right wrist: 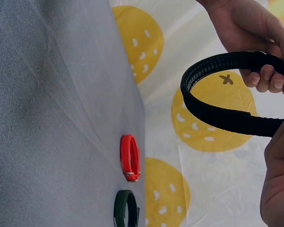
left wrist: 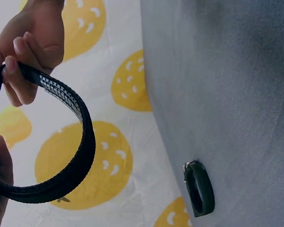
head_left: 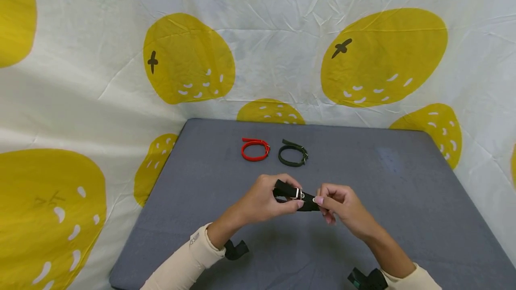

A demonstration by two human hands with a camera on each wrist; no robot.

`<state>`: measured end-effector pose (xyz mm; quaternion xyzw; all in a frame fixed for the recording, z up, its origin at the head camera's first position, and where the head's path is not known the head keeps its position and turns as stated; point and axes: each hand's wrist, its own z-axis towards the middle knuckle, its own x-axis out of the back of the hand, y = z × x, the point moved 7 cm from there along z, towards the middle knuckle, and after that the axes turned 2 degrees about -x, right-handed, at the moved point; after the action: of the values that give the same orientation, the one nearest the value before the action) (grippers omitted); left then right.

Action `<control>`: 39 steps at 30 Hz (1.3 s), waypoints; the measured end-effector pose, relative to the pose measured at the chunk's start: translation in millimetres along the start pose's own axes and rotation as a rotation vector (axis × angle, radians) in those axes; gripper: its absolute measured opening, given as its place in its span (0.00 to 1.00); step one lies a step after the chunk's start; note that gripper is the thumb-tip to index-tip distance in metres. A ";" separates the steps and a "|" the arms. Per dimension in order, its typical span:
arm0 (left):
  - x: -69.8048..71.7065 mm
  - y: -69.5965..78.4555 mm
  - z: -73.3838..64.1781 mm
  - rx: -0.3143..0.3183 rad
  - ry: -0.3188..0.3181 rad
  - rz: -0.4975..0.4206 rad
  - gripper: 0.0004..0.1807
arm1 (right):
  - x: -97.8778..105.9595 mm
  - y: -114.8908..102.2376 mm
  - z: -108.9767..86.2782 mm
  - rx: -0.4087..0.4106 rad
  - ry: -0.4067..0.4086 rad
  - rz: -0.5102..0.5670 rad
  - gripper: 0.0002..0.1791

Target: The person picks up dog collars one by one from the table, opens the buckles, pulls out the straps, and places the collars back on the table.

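Collar (head_left: 307, 205), black, is partly hidden by left hand (head_left: 269, 198) and right hand (head_left: 341, 204) gripping it.

Red collar (head_left: 254, 159) beside dark green collar (head_left: 289, 163)

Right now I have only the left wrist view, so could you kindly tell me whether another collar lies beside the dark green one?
Observer: Yes, the head view shows a red collar lying to the left of the dark green collar.
Operator: Thank you; could you also tell me whether the black collar has a buckle?
Observer: It does; the head view shows a silver-coloured buckle at the left grip.
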<state>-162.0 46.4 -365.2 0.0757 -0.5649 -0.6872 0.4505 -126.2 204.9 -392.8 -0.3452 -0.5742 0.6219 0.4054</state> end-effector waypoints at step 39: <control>9.0 10.4 -1.8 -0.175 0.019 0.186 0.14 | 0.7 -14.2 -1.6 0.070 -0.041 -0.060 0.18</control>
<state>-160.6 39.3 -353.4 -0.0103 -0.5030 -0.6883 0.5226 -123.5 206.4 -378.8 -0.3004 -0.5707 0.6360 0.4238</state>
